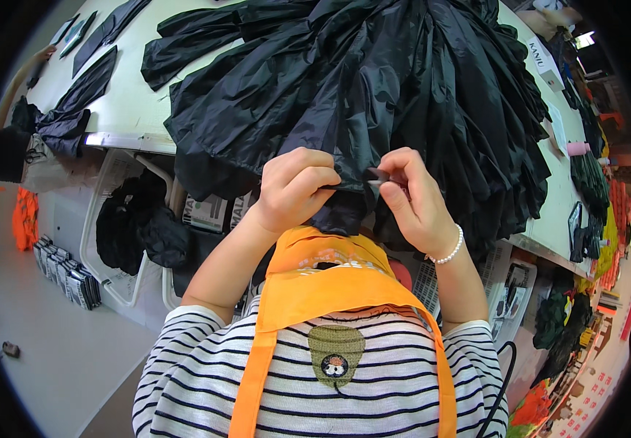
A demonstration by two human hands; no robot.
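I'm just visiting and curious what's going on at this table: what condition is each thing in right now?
Left hand: closed, pinching the black fabric.
Right hand: pinching a small dark piece at the fabric's edge.
Black fabric pile: bunched, draped over the table edge.
White table: partly covered.
Orange apron: worn, straps over the striped shirt.

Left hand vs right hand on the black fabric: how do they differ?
The left hand is curled into a loose fist gripping the black fabric; the right hand pinches a small dark piece with thumb and fingertips. The right hand's wrist carries a white bead bracelet; the left hand's wrist is bare. Both work at the fabric's edge, close together.
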